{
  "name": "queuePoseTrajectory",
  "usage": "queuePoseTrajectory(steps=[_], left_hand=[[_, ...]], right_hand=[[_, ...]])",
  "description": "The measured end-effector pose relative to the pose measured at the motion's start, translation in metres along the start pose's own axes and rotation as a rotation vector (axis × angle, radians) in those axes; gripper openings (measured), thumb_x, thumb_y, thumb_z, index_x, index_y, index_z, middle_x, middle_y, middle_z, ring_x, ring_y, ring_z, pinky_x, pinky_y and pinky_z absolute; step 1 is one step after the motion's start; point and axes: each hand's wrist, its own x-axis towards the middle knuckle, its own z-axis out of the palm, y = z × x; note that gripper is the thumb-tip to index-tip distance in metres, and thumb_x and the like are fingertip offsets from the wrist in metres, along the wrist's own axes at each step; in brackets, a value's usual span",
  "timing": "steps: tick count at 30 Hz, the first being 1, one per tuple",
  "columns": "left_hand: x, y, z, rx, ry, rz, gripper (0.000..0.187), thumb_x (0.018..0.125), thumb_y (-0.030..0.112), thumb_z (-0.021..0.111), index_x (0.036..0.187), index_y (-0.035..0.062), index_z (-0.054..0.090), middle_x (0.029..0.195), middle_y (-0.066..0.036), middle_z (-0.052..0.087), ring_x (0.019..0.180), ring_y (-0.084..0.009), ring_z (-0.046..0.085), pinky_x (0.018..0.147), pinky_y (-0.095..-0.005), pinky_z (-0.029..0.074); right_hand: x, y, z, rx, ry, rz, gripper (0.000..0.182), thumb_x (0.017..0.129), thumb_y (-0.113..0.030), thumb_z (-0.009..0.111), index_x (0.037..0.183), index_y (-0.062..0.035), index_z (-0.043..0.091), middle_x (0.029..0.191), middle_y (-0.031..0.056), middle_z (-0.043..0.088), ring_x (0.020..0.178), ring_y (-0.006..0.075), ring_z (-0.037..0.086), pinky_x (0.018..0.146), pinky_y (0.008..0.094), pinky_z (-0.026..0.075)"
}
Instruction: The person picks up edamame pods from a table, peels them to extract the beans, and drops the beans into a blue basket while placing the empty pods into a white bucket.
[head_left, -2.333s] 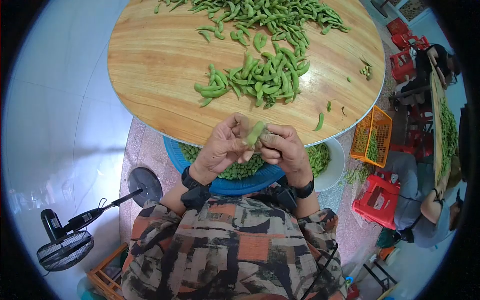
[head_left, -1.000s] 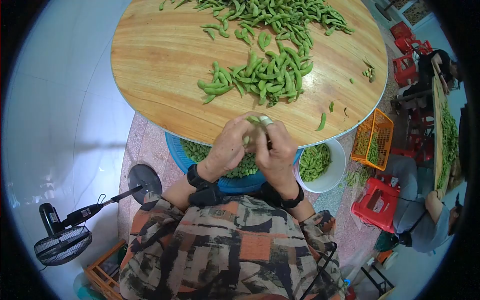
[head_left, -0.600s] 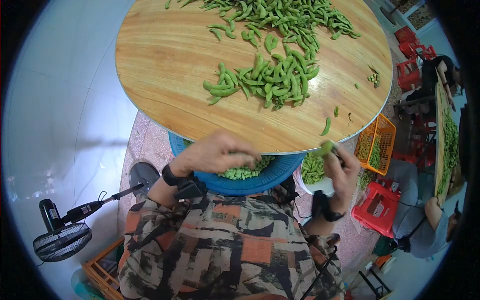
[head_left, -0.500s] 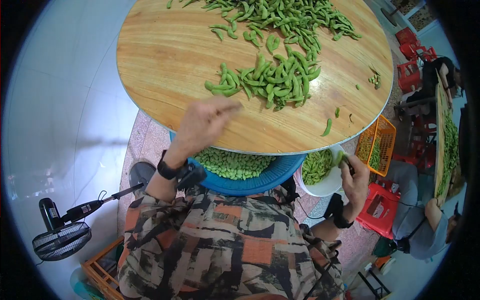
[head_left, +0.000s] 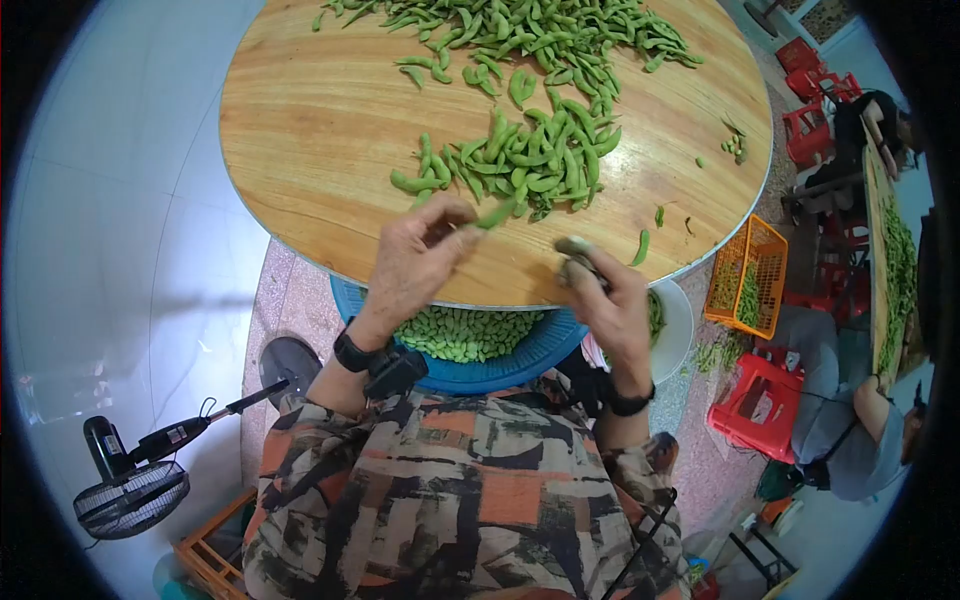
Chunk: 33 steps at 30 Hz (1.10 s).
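Over the front part of the round wooden table point(head_left: 300, 120), my left hand point(head_left: 415, 260) pinches a green soybean pod point(head_left: 496, 214) between thumb and fingers. To its right, my right hand point(head_left: 612, 310) is closed around something small and dark that I cannot make out. A small pile of soybean pods point(head_left: 540, 155) lies just beyond both hands. Below the table edge, a blue basin point(head_left: 450, 378) holds many shelled green beans point(head_left: 465, 335). My right hand partly hides a white bucket point(head_left: 679, 330) with green pods or hulls inside.
A larger heap of pods point(head_left: 560, 35) covers the far side of the table. An orange crate point(head_left: 765, 275) and a red stool point(head_left: 755, 405) stand at the right. Other people work at a second table point(head_left: 880, 290). A black fan point(head_left: 130, 500) is at the lower left.
My right hand has moved left from above the white bucket to the table edge, and the green pod it held is gone. My left hand now has a pod in its fingers.
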Motion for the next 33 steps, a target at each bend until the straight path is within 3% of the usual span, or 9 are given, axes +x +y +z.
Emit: queuePoseTrajectory(steps=[3,13,16,18,22,25,27,30,33], left_hand=[[-0.011,0.008,0.016,-0.356,-0.133,-0.232,0.017,0.089,0.007,0.068,0.104,-0.0007,0.065,0.082,-0.001,0.065,0.067,-0.0046,0.055,0.059,-0.0212,0.046],[-0.019,-0.007,0.028,0.106,-0.080,0.168,0.010,0.089,0.003,0.066,0.099,-0.0008,0.065,0.079,-0.001,0.061,0.064,-0.0049,0.055,0.054,-0.0193,0.042],[-0.022,-0.013,0.024,-0.245,-0.189,-0.125,0.009,0.090,0.005,0.067,0.097,0.0000,0.065,0.081,-0.003,0.062,0.062,-0.0070,0.055,0.052,-0.0202,0.041],[-0.021,-0.018,0.016,-0.794,-0.441,-0.453,0.011,0.090,0.010,0.067,0.097,0.0014,0.064,0.083,-0.004,0.063,0.061,-0.0086,0.055,0.052,-0.0207,0.041],[-0.025,-0.030,0.030,-1.257,-0.552,-0.439,0.014,0.091,0.015,0.067,0.098,0.0031,0.063,0.083,-0.004,0.064,0.062,-0.0095,0.056,0.054,-0.0206,0.042],[-0.026,-0.014,0.033,-1.153,-0.470,-0.461,0.014,0.090,0.010,0.069,0.100,0.0033,0.062,0.084,-0.004,0.064,0.065,-0.0112,0.056,0.056,-0.0225,0.044],[-0.027,-0.001,0.035,-0.426,-0.239,-0.158,0.011,0.089,0.011,0.067,0.093,0.0015,0.064,0.080,-0.005,0.064,0.068,-0.0131,0.060,0.058,-0.0245,0.046],[-0.020,0.006,0.024,0.112,-0.198,0.174,0.014,0.085,0.005,0.067,0.097,-0.0014,0.064,0.082,-0.008,0.063,0.072,-0.0171,0.063,0.061,-0.0270,0.048],[-0.017,-0.003,0.029,0.244,-0.054,0.440,0.022,0.081,-0.001,0.070,0.102,-0.0010,0.065,0.084,-0.006,0.063,0.076,-0.0105,0.062,0.061,-0.0271,0.047]], right_hand=[[0.013,0.000,0.025,0.436,-0.157,0.195,0.025,0.098,-0.010,0.055,0.119,0.0011,0.063,0.068,-0.0056,0.051,0.053,0.0035,0.043,0.047,0.0207,0.036],[0.014,0.007,0.027,0.445,-0.207,0.228,0.021,0.099,-0.010,0.055,0.115,-0.0002,0.063,0.064,-0.0071,0.044,0.052,0.0016,0.037,0.044,0.0187,0.028],[0.014,0.008,0.021,0.375,-0.245,0.153,0.021,0.098,-0.009,0.055,0.115,0.0010,0.063,0.064,-0.0067,0.044,0.051,0.0017,0.036,0.044,0.0186,0.027],[0.014,0.009,0.014,0.564,-0.380,0.224,0.021,0.098,-0.008,0.055,0.114,0.0024,0.063,0.064,-0.0062,0.046,0.051,0.0018,0.035,0.044,0.0185,0.027],[0.013,0.002,0.012,0.685,-0.384,0.314,0.021,0.098,-0.007,0.055,0.115,0.0040,0.062,0.066,-0.0052,0.047,0.052,0.0019,0.035,0.045,0.0182,0.026],[0.009,-0.001,0.017,0.565,-0.296,0.239,0.020,0.098,-0.007,0.053,0.112,0.0011,0.064,0.069,-0.0044,0.050,0.051,0.0024,0.036,0.045,0.0187,0.026],[0.001,-0.011,0.023,0.187,-0.181,0.182,0.017,0.096,-0.005,0.054,0.107,0.0008,0.065,0.073,-0.0001,0.054,0.055,0.0063,0.043,0.048,0.0227,0.034],[-0.003,-0.001,0.028,-0.046,-0.093,-0.085,0.015,0.090,-0.002,0.057,0.103,0.0016,0.065,0.077,0.0065,0.056,0.063,0.0128,0.050,0.055,0.0274,0.041],[-0.003,-0.001,0.029,-0.186,-0.058,-0.204,0.016,0.085,0.001,0.060,0.101,0.0039,0.063,0.077,0.0118,0.054,0.069,0.0179,0.054,0.061,0.0297,0.043]])
